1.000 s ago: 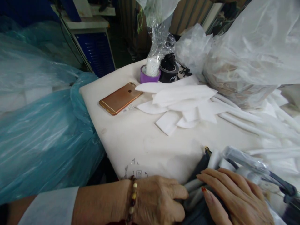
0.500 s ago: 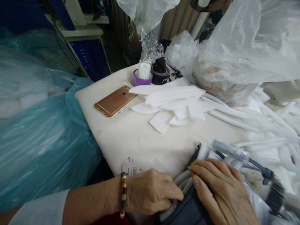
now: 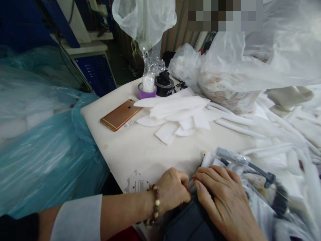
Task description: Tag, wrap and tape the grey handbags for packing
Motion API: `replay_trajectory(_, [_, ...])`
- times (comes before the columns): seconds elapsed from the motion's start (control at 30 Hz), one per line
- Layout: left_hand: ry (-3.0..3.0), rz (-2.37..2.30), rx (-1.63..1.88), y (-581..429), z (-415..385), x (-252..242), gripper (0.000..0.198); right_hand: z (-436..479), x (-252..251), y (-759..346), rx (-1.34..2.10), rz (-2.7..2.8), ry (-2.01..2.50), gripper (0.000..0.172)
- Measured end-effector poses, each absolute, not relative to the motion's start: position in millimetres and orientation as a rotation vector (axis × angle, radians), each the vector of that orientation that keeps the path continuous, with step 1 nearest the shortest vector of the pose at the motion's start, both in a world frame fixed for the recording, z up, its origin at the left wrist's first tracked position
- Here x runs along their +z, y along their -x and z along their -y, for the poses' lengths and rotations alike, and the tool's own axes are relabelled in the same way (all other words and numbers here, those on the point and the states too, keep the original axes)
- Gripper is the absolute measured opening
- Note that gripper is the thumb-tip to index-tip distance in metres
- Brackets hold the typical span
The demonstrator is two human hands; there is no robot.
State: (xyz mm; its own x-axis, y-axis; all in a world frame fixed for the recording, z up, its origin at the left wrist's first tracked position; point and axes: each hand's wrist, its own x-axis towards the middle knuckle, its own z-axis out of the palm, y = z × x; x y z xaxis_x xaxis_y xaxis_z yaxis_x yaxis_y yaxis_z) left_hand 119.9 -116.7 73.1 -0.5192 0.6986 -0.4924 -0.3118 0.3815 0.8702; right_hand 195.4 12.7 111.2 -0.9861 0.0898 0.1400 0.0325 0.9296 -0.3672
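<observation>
Head cam had the dark bag (image 3: 193,222) at the worktop's (image 3: 125,152) near edge, and I couldn't tell how much of it was actually supported. Left hand (image 3: 175,187) was curled at the bag's pale rim, tips hidden, so no idea if that grip was really pinching anything. Right hand (image 3: 223,199) lay flat over the bag, fingers close together, thumb out. Main worry imo: with the right palm the only obvious hold, a hard tug from the left could've skewed the bag or slid it off that near edge. The wrapped handle (image 3: 232,155) stuck out just past the right hand, so a careless shove could've torn its plastic. Foam (image 3: 175,108) was heaped toward the far edge, one tip right at the phone (image 3: 119,115) near the left corner; bump that pile and the phone might've gone over.
</observation>
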Motion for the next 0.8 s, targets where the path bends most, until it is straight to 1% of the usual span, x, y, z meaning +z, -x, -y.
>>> replay_trajectory(0.1, [-0.233, -1.701, 1.277, -117.5, 112.4, 79.5, 0.013, -10.9, 113.3, -195.3, 0.551, 2.950, 0.071, 0.023])
replay_trajectory(0.23, [-0.395, -1.594, 1.320, -113.8, 115.6, 76.6, 0.010, -8.5, 114.5, -194.6, 0.502, 2.999, 0.093, 0.024])
replay_trajectory(0.43, [-0.478, -1.835, 1.327, -123.8, 126.3, 72.7, 0.031, -4.4, 112.9, -195.7, 0.329, 2.993, 0.227, 0.029])
replay_trajectory(0.5, [-0.566, -1.903, 1.274, -127.7, 132.4, 72.0, 0.034, -4.1, 110.7, -196.4, 0.296, 2.962, 0.246, 0.029])
replay_trajectory(0.57, [-0.747, -2.055, 1.210, -130.6, 136.1, 70.7, 0.032, -3.8, 108.3, -195.5, 0.272, 2.943, 0.251, 0.032])
replay_trajectory(0.6, [-0.828, -2.120, 1.184, -131.6, 136.3, 69.9, 0.037, -3.5, 107.8, -194.4, 0.260, 2.938, 0.254, 0.034])
replay_trajectory(0.63, [-0.888, -2.151, 1.162, -132.3, 135.3, 69.3, 0.049, -3.2, 108.3, -193.1, 0.250, 2.937, 0.256, 0.036])
replay_trajectory(0.67, [-0.914, -2.145, 1.155, -132.7, 133.5, 69.1, 0.061, -3.0, 110.3, -192.4, 0.246, 2.938, 0.250, 0.038])
replay_trajectory(0.7, [-0.913, -2.105, 1.155, -132.8, 131.2, 69.6, 0.067, -2.8, 114.0, -193.1, 0.248, 2.937, 0.234, 0.038])
replay_trajectory(0.73, [-0.898, -2.046, 1.162, -132.7, 128.7, 70.8, 0.067, -2.8, 119.2, -196.3, 0.257, 2.924, 0.214, 0.036])
replay_trajectory(0.8, [-0.854, -1.916, 1.227, -132.6, 124.3, 75.6, 0.063, -3.8, 131.5, -214.0, 0.293, 2.843, 0.182, 0.027])
